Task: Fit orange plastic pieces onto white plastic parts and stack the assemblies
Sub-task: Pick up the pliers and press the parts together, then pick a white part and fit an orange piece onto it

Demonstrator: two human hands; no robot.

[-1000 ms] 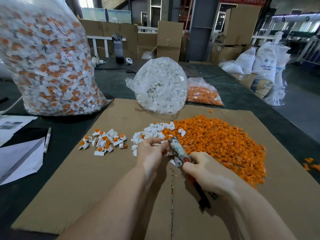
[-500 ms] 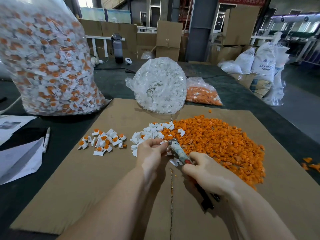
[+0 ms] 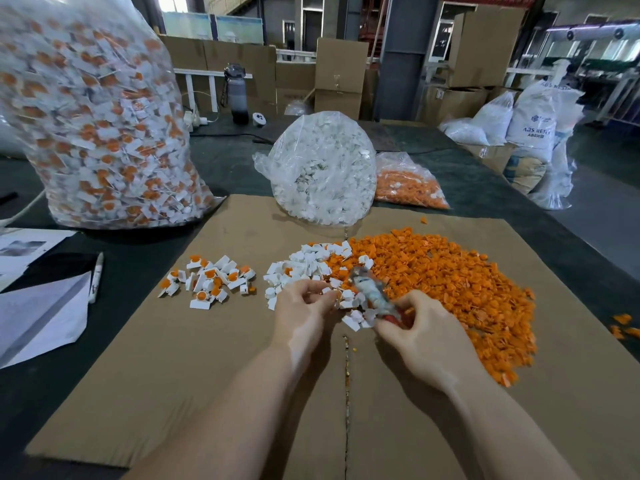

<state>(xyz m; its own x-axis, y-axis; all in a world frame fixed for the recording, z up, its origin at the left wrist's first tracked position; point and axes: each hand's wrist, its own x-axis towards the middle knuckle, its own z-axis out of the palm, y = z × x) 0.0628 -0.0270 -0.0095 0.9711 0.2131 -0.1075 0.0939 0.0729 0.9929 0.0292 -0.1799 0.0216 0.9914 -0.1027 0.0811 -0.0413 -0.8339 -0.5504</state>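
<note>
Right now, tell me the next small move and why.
Probably bring the tool in the right hand up to the white part that the left hand seems to pinch. The two hands sit close together over the white pile, and no orange shows on that part yet.

Two bare forearms, no sleeves.

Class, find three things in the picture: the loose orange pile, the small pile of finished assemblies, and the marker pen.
Orange pile [image 3: 450, 282], head view, middle of the heap.
Finished assemblies [image 3: 207, 280], head view, centre of the cluster.
Marker pen [image 3: 96, 277], head view, mid-barrel.
</note>
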